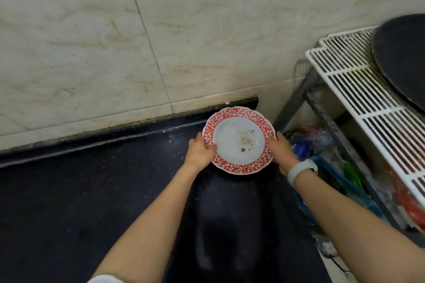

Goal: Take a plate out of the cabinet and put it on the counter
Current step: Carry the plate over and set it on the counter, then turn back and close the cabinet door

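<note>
A round plate [239, 140] with a white centre and a red rim of white flowers is at the far right end of the black counter [92, 190], near the wall. Small dark specks lie in its middle. My left hand [201, 150] grips its left rim, thumb on top. My right hand [281, 150] holds the right rim; a white band is on that wrist. I cannot tell whether the plate rests on the counter or hovers just above it. No cabinet is in view.
A tiled marble-look wall [161, 41] rises behind the counter. To the right stands a metal rack with a white wire shelf [358, 99] bearing a large dark round pan [404, 60]. Bags and a blue basket [345, 181] sit below the rack.
</note>
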### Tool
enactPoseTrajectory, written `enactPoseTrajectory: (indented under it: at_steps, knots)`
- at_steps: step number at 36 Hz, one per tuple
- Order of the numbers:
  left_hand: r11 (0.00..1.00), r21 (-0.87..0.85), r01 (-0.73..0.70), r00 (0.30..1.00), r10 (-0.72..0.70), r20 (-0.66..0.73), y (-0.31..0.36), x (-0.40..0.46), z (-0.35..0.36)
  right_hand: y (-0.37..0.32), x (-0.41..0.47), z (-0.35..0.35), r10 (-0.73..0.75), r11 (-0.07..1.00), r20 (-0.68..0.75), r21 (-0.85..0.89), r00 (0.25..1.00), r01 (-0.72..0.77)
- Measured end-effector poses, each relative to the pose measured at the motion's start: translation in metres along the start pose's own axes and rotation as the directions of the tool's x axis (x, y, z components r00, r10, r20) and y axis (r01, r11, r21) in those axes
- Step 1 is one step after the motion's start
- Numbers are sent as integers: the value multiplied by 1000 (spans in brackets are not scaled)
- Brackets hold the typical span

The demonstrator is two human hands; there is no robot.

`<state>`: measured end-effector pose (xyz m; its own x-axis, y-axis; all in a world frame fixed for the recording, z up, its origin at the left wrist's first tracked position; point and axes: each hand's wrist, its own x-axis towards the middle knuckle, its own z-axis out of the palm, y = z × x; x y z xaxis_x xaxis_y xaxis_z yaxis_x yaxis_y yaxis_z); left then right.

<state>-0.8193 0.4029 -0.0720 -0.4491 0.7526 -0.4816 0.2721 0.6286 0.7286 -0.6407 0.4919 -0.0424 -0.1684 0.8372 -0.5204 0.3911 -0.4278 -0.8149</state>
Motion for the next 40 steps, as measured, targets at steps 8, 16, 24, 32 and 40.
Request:
enactPoseTrajectory:
  at_steps: [8, 16, 24, 32, 40]
  knots:
    - [973, 232, -6, 982, 50, -184, -49, -96, 15, 59, -65, 14, 57, 995, -165, -73, 985, -70]
    - [977, 176, 124, 898, -35, -438, -147, -223, 40, 141, -168, 65, -152, 947, 243, -242, 958, 212]
    - [950, -60, 307, 738, -278, -615, -223, -355, 58, 207, -273, 105, -208, 804, 716, -263, 666, 533]
    - [884, -268, 383, 542, -450, -710, -296, -474, 61, 250, -365, 142, -41, 549, 908, -329, 418, 768]
    - [841, -362, 403, 403, -518, -754, -400, -619, 37, 312, -502, 206, -19, 539, 960, -226, 280, 812]
